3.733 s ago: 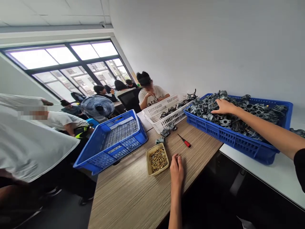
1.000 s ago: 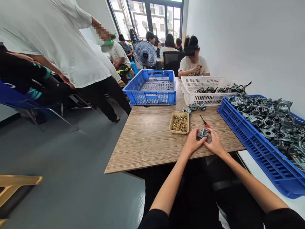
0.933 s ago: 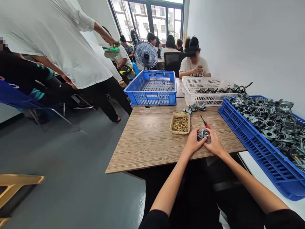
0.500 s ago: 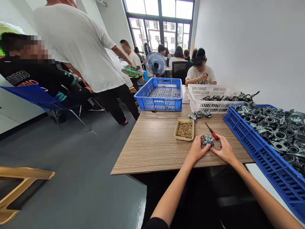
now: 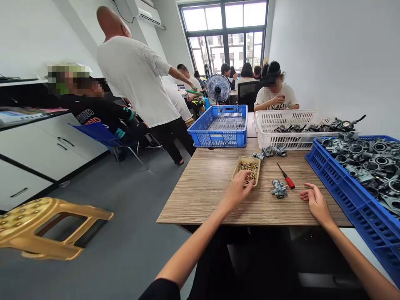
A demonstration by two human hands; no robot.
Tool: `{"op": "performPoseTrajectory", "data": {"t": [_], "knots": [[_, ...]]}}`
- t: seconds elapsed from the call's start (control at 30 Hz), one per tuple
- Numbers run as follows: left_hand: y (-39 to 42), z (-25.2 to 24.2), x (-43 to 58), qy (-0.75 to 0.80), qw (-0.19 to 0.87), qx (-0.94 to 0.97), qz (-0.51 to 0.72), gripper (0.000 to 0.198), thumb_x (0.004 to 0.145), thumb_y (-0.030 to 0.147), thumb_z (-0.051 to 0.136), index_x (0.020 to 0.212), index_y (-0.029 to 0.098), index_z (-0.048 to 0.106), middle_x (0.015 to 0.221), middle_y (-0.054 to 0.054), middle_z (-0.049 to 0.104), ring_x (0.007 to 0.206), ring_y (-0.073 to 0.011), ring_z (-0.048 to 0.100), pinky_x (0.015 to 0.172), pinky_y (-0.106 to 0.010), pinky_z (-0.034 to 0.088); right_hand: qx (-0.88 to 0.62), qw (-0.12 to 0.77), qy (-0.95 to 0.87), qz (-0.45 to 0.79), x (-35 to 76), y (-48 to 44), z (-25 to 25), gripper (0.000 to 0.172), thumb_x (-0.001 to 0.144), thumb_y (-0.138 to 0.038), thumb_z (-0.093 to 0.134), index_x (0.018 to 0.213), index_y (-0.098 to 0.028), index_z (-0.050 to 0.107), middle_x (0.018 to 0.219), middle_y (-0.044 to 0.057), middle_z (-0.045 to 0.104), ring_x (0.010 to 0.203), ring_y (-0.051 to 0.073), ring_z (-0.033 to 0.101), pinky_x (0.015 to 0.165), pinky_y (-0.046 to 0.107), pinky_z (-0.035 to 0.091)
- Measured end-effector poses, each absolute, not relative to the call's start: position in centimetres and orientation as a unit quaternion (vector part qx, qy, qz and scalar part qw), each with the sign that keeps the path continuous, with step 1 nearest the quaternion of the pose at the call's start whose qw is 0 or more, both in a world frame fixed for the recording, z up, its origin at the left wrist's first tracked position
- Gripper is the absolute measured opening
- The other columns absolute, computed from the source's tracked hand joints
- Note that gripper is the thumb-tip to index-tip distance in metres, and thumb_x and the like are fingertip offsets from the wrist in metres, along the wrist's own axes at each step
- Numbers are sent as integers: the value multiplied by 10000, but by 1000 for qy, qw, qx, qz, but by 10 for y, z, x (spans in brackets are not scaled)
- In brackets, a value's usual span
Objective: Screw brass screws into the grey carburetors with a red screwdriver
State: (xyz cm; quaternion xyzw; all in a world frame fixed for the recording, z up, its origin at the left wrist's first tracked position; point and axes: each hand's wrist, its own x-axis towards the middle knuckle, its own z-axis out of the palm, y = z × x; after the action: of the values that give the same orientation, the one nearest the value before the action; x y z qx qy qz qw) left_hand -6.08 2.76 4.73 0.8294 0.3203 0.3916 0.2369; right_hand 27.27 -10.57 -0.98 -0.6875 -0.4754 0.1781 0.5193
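My left hand is over the near edge of a small cream tray of brass-coloured screws; its fingers are apart and I see nothing in them. A grey metal carburetor-like part lies on the wood-grain table, touched by neither hand. Beside it rests a screwdriver with a red handle. My right hand is at the table to the right of the part, fingers loosely curved and apart, holding nothing.
Several similar parts lie behind the tray. At the back stand a blue crate and a white crate with parts inside. A full blue crate borders the right side. A person sits opposite.
Both hands have let go of the metal part. My left hand has moved left to the screw tray, my right hand rightwards. The camera view has swung left.
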Motion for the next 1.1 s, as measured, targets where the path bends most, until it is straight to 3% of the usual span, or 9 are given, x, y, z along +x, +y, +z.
{"op": "performPoseTrajectory", "data": {"t": [0.1,0.2,0.3,0.6,0.8,1.1], "knots": [[71,63,-76,360,190,870,280,158,961,194,556,1072,195,669,1090,-78,705,986,-202,683,968,-364,568,-678,528,-480,178,274,-104,-16,374,921,-399,464,1222,-208,578,867,53,690,725,207,697,707,381,591],[99,68,-76,394,145,899,124,206,898,107,546,962,198,719,1016,-66,723,931,-198,688,887,-315,561,-672,528,-483,187,276,-102,-22,399,847,-306,452,1210,-209,587,884,50,677,725,204,702,710,382,589],[108,67,-66,393,112,912,47,251,865,79,550,930,213,752,987,-59,737,963,-208,691,873,-294,546,-672,527,-484,192,277,-101,-26,434,799,-261,448,1205,-212,591,898,51,675,720,202,703,711,381,591],[109,70,-56,385,68,920,-29,313,873,59,532,1024,207,764,1059,-61,744,968,-215,692,859,-285,524,-686,500,-499,176,276,-103,-27,407,820,-218,454,1193,-216,617,967,73,703,738,204,711,747,379,587],[109,74,-56,373,48,925,-50,269,890,114,542,971,237,767,1054,-60,750,986,-220,705,850,-279,525,-698,478,-514,143,273,-104,-25,365,833,-217,463,1160,-209,626,958,73,712,773,221,712,853,409,563],[114,68,-50,361,69,929,-41,174,908,183,587,922,217,757,1039,-77,731,967,-216,699,856,-292,530,-690,478,-526,138,271,-104,-25,324,855,-216,484,1149,-217,621,969,84,703,805,230,712,828,403,578]]}}
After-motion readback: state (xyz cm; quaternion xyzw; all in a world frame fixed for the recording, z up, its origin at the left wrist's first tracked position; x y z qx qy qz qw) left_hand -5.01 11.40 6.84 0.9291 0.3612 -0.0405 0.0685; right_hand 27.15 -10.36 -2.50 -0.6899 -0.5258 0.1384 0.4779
